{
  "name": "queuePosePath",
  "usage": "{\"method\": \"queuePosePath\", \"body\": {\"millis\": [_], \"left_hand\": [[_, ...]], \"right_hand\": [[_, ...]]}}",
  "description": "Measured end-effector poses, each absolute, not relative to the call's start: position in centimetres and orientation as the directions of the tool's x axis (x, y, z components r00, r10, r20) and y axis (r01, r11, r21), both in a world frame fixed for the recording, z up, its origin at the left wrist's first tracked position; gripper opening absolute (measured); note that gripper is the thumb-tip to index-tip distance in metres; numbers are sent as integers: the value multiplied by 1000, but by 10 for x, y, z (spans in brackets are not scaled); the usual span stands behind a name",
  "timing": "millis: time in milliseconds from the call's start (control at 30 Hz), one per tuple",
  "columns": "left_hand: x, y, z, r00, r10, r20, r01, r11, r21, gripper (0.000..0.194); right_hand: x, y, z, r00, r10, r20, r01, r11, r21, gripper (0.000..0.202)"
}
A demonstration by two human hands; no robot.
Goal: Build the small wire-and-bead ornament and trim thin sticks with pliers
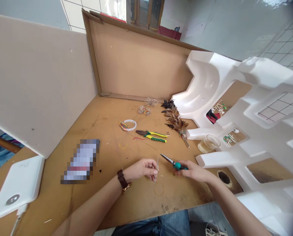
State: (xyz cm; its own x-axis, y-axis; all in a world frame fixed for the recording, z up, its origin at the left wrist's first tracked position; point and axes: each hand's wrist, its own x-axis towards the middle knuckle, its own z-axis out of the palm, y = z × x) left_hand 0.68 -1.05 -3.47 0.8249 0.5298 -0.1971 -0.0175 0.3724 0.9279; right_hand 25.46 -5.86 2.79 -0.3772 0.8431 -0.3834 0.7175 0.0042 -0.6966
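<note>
A wire (157, 160) is being pinched by the left hand (149, 169), a tool (177, 165) being clasped just right of it by the right hand (192, 171). Work is apparently being carried on, unfinished, with a coil (123, 126) lying beyond.

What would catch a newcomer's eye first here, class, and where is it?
The bulky white moulded piece dominates the right side, with a brown feather bundle beside it. Near the middle lie yellow-and-green pliers; nearer the wearer, the right hand holds a teal-handled tool.
</note>
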Motion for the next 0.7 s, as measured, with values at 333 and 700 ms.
{"method": "queuePosePath", "body": {"millis": [333,700], "left_hand": [[8,-14,-36,859,442,-258,66,404,912,33],[8,-15,-43,877,407,-253,84,390,917,31]], "right_hand": [[241,-49,26,-486,732,-478,557,-162,-814,20],[237,-47,20,-521,692,-500,473,-254,-844,20]]}}
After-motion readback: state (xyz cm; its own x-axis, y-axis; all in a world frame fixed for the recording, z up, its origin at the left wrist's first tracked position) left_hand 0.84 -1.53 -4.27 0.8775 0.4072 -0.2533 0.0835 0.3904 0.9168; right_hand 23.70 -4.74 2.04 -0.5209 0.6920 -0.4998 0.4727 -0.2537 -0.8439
